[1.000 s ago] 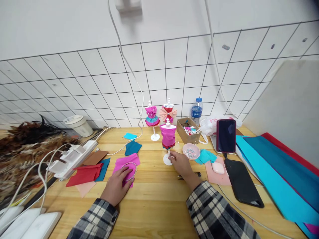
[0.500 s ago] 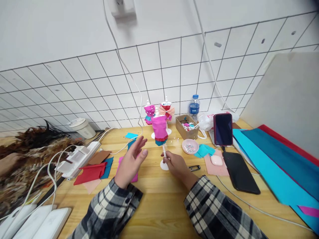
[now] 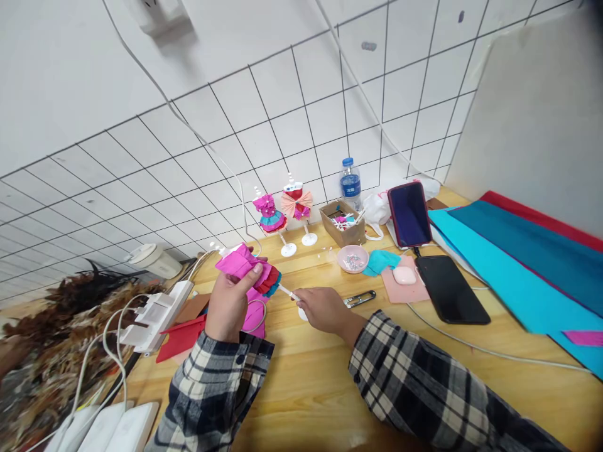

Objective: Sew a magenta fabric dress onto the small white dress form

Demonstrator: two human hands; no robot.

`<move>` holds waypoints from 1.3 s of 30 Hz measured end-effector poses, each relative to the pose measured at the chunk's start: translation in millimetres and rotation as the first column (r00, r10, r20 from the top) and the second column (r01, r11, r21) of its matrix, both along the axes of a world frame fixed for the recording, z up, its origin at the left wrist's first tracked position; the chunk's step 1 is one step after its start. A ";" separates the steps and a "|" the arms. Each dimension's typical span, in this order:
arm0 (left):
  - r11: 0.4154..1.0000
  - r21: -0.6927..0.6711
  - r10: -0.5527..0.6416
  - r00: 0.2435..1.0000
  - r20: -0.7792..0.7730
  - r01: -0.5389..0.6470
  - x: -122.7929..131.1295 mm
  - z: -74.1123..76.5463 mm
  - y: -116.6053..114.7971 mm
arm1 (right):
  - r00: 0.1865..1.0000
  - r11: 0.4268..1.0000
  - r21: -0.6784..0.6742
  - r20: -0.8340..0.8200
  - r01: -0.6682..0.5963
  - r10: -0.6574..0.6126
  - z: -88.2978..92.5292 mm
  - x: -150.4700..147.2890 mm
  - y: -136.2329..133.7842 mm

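Observation:
A miniature dress form in a magenta top with red and teal ruffles lies tilted between my hands. My left hand is closed around its dressed body, thumb on the magenta cloth. With my right hand I pinch the white stem near the round base, which is partly hidden by the fingers. Magenta cloth lies on the table just beyond my left hand. Behind stand two more dressed forms, one with a magenta top and blue ruffle, one with a peach bow.
A pink dish of small beads sits near a cardboard box and a water bottle. Thread snips lie by my right hand. Phones, coloured cloth and cables occupy the right; a power strip is left.
My left hand, open before, has closed around the dressed body. The dress form has gone from upright to tilted left. The camera view has also turned.

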State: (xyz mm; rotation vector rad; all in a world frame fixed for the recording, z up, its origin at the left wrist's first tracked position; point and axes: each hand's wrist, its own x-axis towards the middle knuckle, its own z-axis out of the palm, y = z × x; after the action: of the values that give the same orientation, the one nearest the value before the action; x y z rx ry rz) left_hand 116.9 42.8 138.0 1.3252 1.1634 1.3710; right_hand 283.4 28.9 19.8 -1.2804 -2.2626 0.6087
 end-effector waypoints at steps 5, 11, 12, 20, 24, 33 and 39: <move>0.999 -0.007 -0.050 0.999 -0.013 0.050 -1.3 0.3 -1.1 | 1.000 1.000 0.001 0.026 -0.009 0.009 -0.9 -0.2 0.3; 0.996 0.005 -0.087 0.993 0.084 0.087 -3.0 -0.9 -6.3 | 0.999 1.000 -0.008 0.028 -0.021 0.021 -0.3 0.6 -0.6; 0.997 0.012 -0.078 0.992 0.097 0.078 -3.3 -1.3 -6.4 | 0.999 1.000 -0.009 0.026 -0.023 0.023 -0.2 0.7 -0.7; 0.998 0.025 -0.058 0.989 0.135 0.055 -0.9 -6.5 -5.1 | 0.999 0.999 -0.019 0.002 -0.042 0.042 -2.5 1.5 0.6; 0.989 0.063 -0.142 0.980 0.136 0.134 -2.7 -9.8 -7.2 | 0.998 0.998 -0.028 -0.014 -0.055 0.054 -4.5 1.2 2.1; 0.997 0.049 -0.071 0.979 0.193 0.063 -0.6 -16.5 -1.0 | 0.997 0.994 -0.077 -0.013 -0.072 0.071 -7.1 -0.1 3.5; 0.998 0.040 -0.047 0.984 0.171 0.041 1.4 -21.6 1.7 | 0.996 0.994 -0.071 -0.021 -0.084 0.083 -9.0 0.2 4.0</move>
State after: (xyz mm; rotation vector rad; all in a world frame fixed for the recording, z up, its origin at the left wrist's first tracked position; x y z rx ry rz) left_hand 118.3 44.5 116.4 1.2244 0.9922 1.4495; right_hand 283.6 32.9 10.8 -1.2130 -2.3081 0.7346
